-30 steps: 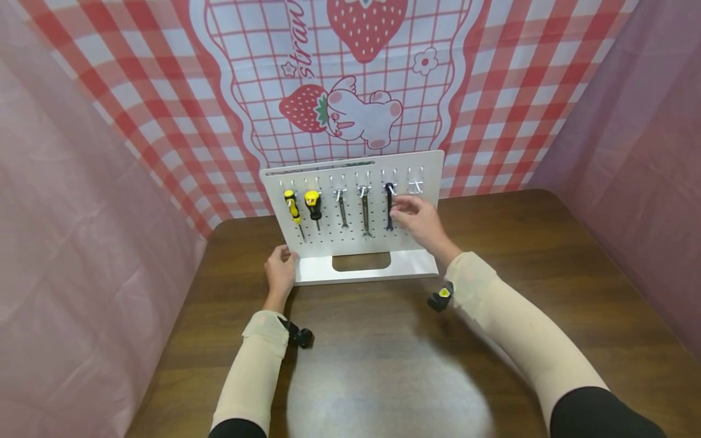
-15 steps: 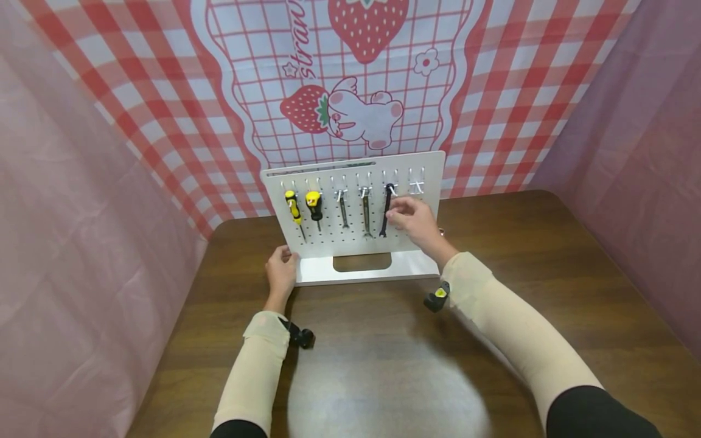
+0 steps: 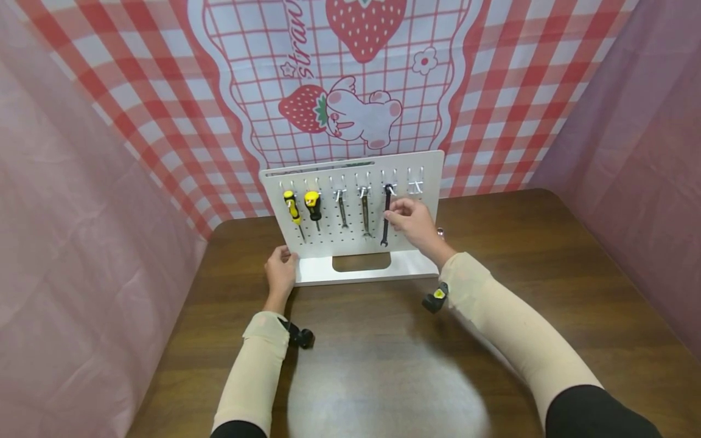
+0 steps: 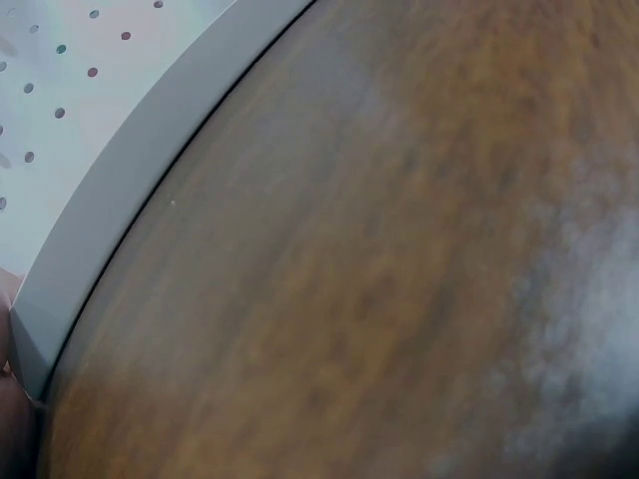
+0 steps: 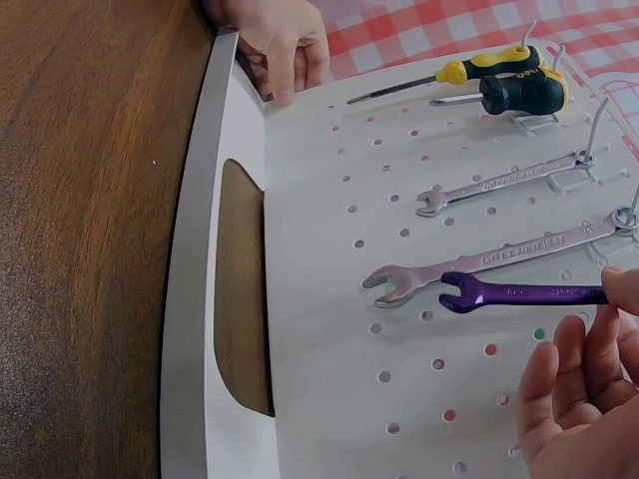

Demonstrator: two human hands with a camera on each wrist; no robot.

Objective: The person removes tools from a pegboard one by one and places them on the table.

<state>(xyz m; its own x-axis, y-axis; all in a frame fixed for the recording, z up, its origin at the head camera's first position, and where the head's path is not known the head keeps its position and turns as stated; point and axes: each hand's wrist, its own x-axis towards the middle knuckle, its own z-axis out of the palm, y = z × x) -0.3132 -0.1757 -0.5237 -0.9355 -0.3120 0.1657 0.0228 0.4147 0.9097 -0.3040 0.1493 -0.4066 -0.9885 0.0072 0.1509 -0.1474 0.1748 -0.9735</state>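
While our right hand (image 3: 417,224) works near the right edge of the pegboard (image 3: 323,247), its thumb and fingertips pinch the purple wrench (image 5: 529,294) by the shaft; the remaining fingers are loosely bent, spread a little. Wrench hangs nearly upright, top end at the fifth hook from the board's left edge, open jaw pointing down toward the bottom edge, lower end slightly left of the top. Our left hand (image 3: 280,272) grips the board's lower left corner, thumb and fingers closed about the edge.

From the board's left edge rightward we note: long screwdriver (image 3: 292,208), yellow and black, tip down; stubby screwdriver (image 3: 313,207), same colours; small silver wrench (image 5: 507,183); larger silver wrench (image 5: 499,257), next to the purple one. Sixth hook (image 3: 415,187) sits by the upper right corner. Board leans on a white base (image 3: 312,272) with an oblong cut-out, placed toward the far edge of the worktop (image 3: 383,340). Behind that edge we see a red-and-white checked cloth (image 3: 504,121) with strawberries.
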